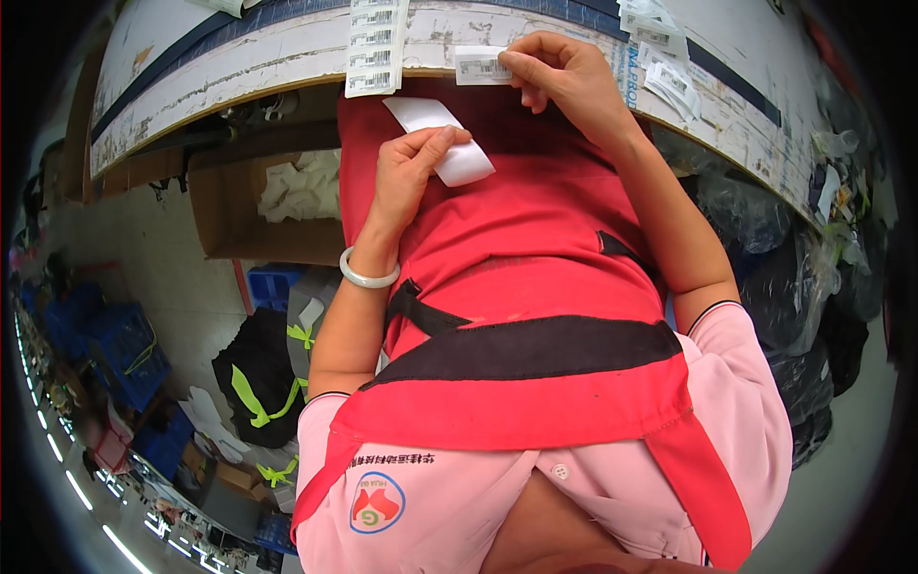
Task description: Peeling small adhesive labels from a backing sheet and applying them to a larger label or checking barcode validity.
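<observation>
Under the worn table (239,81), far left, a cardboard box (225,220) holds crumpled white material (301,187); contents unclear. Next right, up on the table by its front edge: a column of printed labels (375,48), stacked in a row, apparently not yet dealt with. Below it, the left hand (406,172) pinches a curled white strip (464,167) between thumb and fingers, over the red apron (535,220); plain side showing, any print on the other side can't be told. Right of that, at the table edge, a single printed label (481,67), apart from the strip, caught by one end between thumb and index finger of the right hand (564,81). Further right on the table, two loose heaps of labels: upper heap (655,24) and lower heap (672,91), nobody touching either. Progress, judged: seems mid-way through label separating; heaps look like finished pieces, one label is off and in hand, strip and column likely remain. Total count can't be told.
</observation>
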Available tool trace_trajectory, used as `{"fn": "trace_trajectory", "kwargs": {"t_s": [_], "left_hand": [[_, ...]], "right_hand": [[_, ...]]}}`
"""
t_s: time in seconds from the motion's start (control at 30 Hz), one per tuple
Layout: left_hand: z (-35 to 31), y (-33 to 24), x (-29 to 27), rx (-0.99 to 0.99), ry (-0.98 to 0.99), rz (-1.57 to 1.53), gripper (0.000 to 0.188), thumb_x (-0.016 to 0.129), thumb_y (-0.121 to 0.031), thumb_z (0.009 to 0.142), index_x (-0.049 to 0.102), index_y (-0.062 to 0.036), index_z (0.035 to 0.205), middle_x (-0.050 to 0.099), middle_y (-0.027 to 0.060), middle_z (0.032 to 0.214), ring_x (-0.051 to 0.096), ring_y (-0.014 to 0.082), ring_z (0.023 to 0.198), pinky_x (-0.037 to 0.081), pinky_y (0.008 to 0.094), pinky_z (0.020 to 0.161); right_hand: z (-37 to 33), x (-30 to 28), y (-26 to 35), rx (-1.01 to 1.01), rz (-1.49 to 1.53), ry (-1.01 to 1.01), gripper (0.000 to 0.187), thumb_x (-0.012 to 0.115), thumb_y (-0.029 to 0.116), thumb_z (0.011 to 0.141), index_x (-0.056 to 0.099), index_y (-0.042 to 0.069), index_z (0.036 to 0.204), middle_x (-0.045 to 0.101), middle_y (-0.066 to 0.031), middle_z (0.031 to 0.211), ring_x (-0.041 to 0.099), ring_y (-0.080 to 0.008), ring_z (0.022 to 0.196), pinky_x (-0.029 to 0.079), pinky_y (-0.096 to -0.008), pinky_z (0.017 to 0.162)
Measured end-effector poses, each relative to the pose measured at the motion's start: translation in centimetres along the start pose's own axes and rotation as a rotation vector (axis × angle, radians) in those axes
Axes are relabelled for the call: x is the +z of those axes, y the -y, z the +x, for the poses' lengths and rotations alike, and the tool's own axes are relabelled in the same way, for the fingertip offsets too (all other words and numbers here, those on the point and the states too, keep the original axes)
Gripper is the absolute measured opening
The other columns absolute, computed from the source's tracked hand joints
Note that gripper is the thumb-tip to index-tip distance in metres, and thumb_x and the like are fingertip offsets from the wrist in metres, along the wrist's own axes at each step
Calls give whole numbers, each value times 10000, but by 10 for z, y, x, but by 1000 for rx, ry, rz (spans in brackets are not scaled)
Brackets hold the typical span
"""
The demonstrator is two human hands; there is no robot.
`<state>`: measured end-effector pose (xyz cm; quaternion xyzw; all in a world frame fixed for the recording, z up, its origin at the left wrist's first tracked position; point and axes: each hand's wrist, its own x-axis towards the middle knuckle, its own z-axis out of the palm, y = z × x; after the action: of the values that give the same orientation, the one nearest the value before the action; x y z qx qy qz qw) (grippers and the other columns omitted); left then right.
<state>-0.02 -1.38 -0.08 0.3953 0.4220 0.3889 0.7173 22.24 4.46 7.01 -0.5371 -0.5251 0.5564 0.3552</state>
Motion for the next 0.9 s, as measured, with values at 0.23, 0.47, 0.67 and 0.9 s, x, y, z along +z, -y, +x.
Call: {"fn": "trace_trajectory", "kwargs": {"t_s": [0.23, 0.47, 0.67, 0.9], "left_hand": [[-3, -8, 8, 33, -37, -99, 246, 628, -188, 908, 680, 24, 1021, 671, 32, 906, 585, 73, 797, 464, 201, 697], [-8, -6, 5, 15, -55, -72, 186, 675, -147, 872, 705, 20, 948, 666, 4, 818, 555, 38, 716, 438, 181, 636], [-11, -8, 7, -18, -39, -58, 192, 676, -149, 870, 702, 22, 955, 668, 8, 829, 564, 44, 729, 449, 187, 644], [-12, -6, 17, -29, -28, -46, 211, 664, -155, 880, 694, 25, 986, 669, 18, 857, 570, 51, 743, 455, 187, 658]], "right_hand": [[-25, 15, -2, 38, -38, 150, 179, 626, 176, 901, 645, 1, 930, 611, -6, 766, 536, -48, 596, 441, -186, 527], [-44, 21, 0, 26, -53, -45, 216, 611, 155, 899, 634, 19, 1066, 616, -14, 741, 544, -53, 615, 453, -196, 541], [-45, 10, -17, -62, -98, 17, 289, 657, 211, 879, 626, 22, 1095, 634, -37, 874, 577, -97, 806, 470, -225, 736], [-54, 10, -19, 256, 25, 157, 272, 661, 214, 875, 639, -3, 1038, 647, -30, 896, 573, -71, 790, 466, -214, 731]]}}
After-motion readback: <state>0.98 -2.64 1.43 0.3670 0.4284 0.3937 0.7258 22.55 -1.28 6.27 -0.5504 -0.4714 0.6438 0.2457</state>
